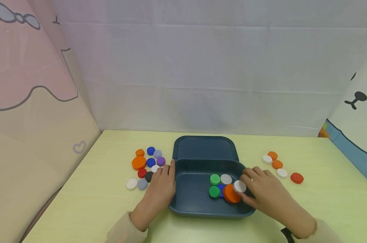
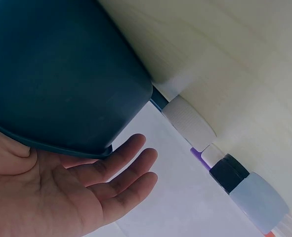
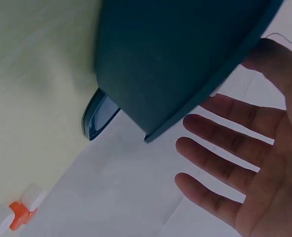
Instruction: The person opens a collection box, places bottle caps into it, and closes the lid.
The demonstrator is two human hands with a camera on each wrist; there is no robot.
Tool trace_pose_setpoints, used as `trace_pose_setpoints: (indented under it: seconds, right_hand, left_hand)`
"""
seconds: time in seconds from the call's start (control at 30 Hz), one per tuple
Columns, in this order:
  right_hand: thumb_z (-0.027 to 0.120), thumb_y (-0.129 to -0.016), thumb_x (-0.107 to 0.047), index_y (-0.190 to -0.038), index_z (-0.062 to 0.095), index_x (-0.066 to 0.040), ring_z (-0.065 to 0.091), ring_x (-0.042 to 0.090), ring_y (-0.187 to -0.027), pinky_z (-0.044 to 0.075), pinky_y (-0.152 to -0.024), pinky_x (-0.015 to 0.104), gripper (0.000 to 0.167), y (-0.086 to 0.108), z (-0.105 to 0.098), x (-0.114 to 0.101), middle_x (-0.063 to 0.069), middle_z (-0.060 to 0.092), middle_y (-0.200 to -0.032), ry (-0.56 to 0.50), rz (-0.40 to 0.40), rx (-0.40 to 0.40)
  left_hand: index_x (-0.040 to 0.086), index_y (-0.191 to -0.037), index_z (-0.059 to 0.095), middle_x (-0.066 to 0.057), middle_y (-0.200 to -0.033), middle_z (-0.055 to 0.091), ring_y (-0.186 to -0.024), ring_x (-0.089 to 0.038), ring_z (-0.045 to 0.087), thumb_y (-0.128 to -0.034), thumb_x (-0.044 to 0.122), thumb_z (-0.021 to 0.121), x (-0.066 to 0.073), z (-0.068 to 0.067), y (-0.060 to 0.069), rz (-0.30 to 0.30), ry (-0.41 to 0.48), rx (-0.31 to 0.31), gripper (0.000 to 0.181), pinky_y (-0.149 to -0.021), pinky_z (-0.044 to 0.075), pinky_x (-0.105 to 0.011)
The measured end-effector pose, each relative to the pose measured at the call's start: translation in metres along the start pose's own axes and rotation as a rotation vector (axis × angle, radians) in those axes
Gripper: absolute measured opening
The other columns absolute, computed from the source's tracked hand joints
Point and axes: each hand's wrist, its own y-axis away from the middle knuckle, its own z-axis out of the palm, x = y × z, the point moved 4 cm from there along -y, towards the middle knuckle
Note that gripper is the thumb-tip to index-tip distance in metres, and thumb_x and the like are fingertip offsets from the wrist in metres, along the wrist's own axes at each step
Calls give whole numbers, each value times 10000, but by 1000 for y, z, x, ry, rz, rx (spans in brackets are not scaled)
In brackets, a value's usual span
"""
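Observation:
A dark blue-green plastic box (image 1: 191, 195) stands on the table, with several bottle caps inside. My right hand (image 1: 263, 192) reaches over its right rim and pinches a white bottle cap (image 1: 239, 186) between thumb and forefinger. Under and beside that cap lie a large orange cap (image 1: 231, 194), two green caps (image 1: 215, 192), a whitish cap (image 1: 226, 179) and a blue piece (image 1: 221, 189), partly covered. At the left rim, my left hand (image 1: 161, 184) touches the box with loosely straight fingers (image 2: 128, 195). The right wrist view shows the box's outer wall (image 3: 170, 64), hiding most of the pinched cap.
Behind the box lies a matching lid-like panel (image 1: 205, 147). A cluster of mixed caps, including a large orange cap (image 1: 139, 163), lies left of the box. Several orange and white caps and a red cap (image 1: 297, 178) lie to the right. A pale sheet (image 1: 207, 77) hangs behind the table.

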Motion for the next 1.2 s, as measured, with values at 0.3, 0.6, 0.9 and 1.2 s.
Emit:
trace_pose_setpoints:
  seconds: [0.3, 0.6, 0.9, 1.2]
  right_hand:
    - [746, -700, -385, -953, 623, -120, 491, 168, -868, 452, -711, 322, 386, -11, 11, -27, 17, 587, -972, -90, -152, -47]
    - [707, -751, -389, -909, 594, -148, 461, 135, -854, 404, -688, 268, 310, -17, 19, -32, -18, 555, -962, -159, -292, -62]
    - [699, -741, -437, -815, 572, -182, 409, 107, -805, 313, -641, 221, 294, -23, 25, -34, -58, 498, -873, -171, -317, -117]
    - [735, -697, -441, -795, 583, -185, 407, 113, -811, 302, -633, 221, 313, -24, 33, -36, -61, 492, -860, -164, -316, -117]
  left_hand:
    - [2, -1389, 324, -178, -1245, 495, -1102, -326, 470, -908, 198, 529, -1, 1, 0, -7, 5, -7, 558, -939, 435, -420]
    - [-6, -1380, 336, -179, -1226, 506, -1076, -321, 482, -899, 191, 543, 0, 0, 1, 6, -2, 12, 560, -920, 445, -412]
    - [-4, -1383, 332, -177, -1226, 508, -1074, -317, 485, -895, 200, 554, 0, 0, 0, 3, -8, 5, 573, -920, 449, -409]
    - [0, -1390, 324, -179, -1238, 503, -1087, -319, 482, -900, 202, 546, 0, 1, 0, -5, 0, -11, 575, -933, 442, -415]
